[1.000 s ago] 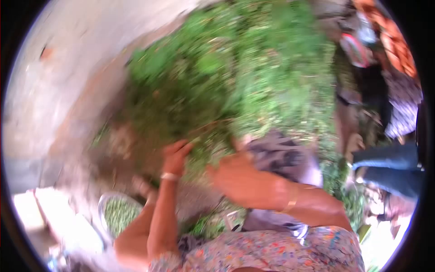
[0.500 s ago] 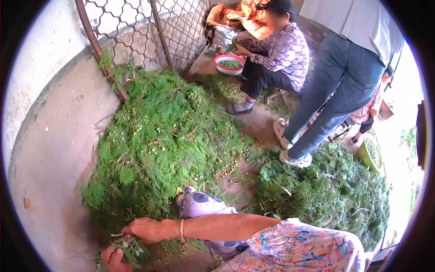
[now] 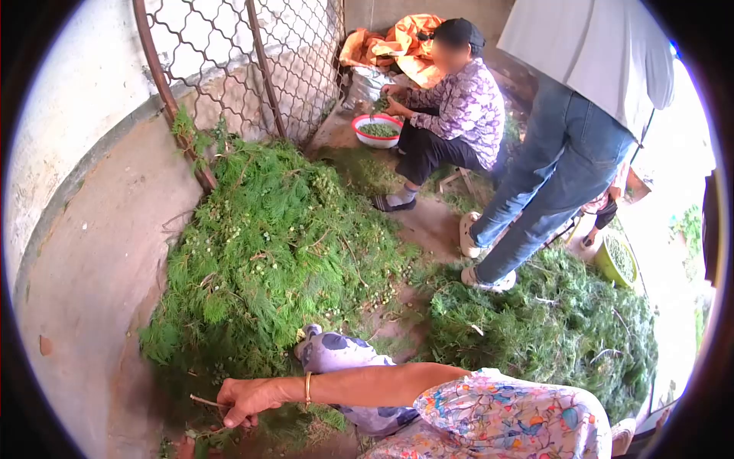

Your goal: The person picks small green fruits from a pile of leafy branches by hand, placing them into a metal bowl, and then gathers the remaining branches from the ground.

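Nearest: the right hand [image 3: 248,398] has its fingers closed on a thin bare twig [image 3: 204,401], which juts out to their left. The left hand [image 3: 186,447], below and left of those fingers, is cut by the lower edge of view; how far it is open, and whether it holds anything, cannot be told. A leafy sprig [image 3: 210,431] shows between the hands; whether it joins the twig is unclear.

Risks, as judged: the twig is slender, so a sharp pull could snap it or draw it from the fingers. Pieces that drop could be lost in the shadow beneath.

Further out, right of the fingers, the patterned trouser leg [image 3: 348,358] obstructs reach towards the dark heap [image 3: 543,336]. Directly beyond the fingers stands the green heap [image 3: 260,245]; its tangled branches could catch the twig.

Beyond, well to the right, a standing person [image 3: 554,161] has a shoe at the dark heap's edge; a backward step could crush foliage. Farther off, past the green heap, a seated co-worker [image 3: 466,115] is beside a red-rimmed bowl [image 3: 378,138]. The metal lattice [image 3: 267,76] bounds the heap's far left.
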